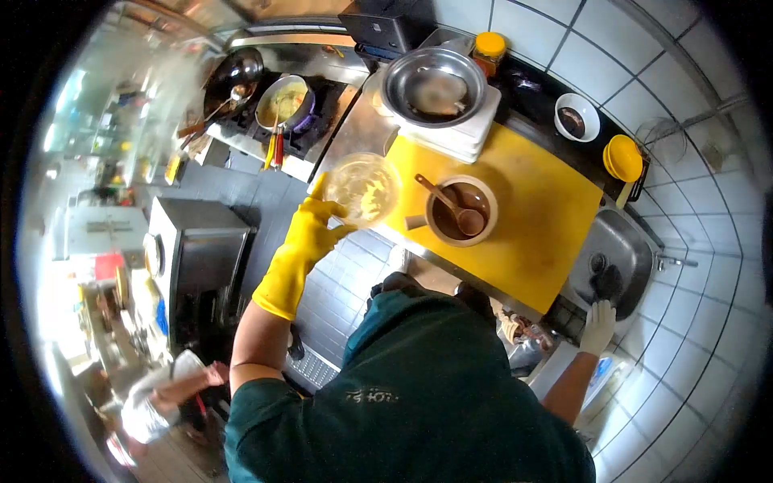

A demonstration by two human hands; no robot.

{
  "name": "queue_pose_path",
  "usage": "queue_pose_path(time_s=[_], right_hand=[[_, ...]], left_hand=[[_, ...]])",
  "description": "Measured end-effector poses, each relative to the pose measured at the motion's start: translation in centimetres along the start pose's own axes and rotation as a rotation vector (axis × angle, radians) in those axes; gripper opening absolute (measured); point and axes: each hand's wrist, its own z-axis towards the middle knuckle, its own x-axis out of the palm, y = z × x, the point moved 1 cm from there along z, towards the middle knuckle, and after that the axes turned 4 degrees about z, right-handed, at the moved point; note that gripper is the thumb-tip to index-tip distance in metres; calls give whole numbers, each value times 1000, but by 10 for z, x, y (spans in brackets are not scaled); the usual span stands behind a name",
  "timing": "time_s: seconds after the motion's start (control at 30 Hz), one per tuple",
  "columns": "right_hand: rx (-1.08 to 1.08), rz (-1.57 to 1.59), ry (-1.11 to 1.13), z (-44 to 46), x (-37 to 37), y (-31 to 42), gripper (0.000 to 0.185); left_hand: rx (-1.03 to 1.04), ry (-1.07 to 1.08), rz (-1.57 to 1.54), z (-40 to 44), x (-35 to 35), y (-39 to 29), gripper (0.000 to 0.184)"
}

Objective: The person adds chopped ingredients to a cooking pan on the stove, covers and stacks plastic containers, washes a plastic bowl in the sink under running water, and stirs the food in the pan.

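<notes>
My left hand [318, 229], in a yellow rubber glove, grips the rim of a clear bowl [362, 189] with pale yellow bits in it, at the left edge of the yellow board [539, 201]. A brown pot [441, 229] with a handle stands on the board, a wooden spoon [469, 220] resting in its dark contents. My right hand [598, 326], in a pale glove, is beside the front edge of the sink [636, 278], its fingers stretched out with nothing visible in them.
Behind the board, a metal bowl [394, 101] sits on a white scale [463, 143]. At the left are a pan [270, 121] and a wok [229, 68] on the stove. White and yellow bowls [624, 158] stand at the back right. Another person [161, 398] is at the lower left.
</notes>
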Motion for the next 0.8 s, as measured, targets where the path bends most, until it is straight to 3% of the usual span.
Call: queue_pose_path(time_s=[0.1,0.2,0.23,0.27,0.33,0.43,0.67,0.7,0.73,0.8], right_hand=[[-43,-55,53,-63,20,-30,51],[3,-63,332,-112,2,-66,50],[-27,-229,192,-141,16,-75,48],[28,-108,388,-154,9,-85,46],[118,-231,491,-175,0,-100,43],[172,-462,-2,-246,54,-107,44],[165,-259,-81,-297,29,-130,48],[137,-335,-23,-297,24,-133,47],[99,-467,-28,-295,28,-133,47],[22,-710,-21,-301,106,-131,47]], left_hand=[[-35,-41,31,11,13,102,31],[-80,-25,23,36,24,163,31],[-96,-20,3,47,39,187,31],[-117,-18,-20,56,58,210,32],[-17,-117,-8,80,80,232,35],[21,-194,-108,109,108,238,36],[-103,-284,-26,157,160,227,42],[-198,-134,13,160,159,225,53],[-198,-144,9,154,158,221,62],[-193,-172,19,143,150,212,86]])
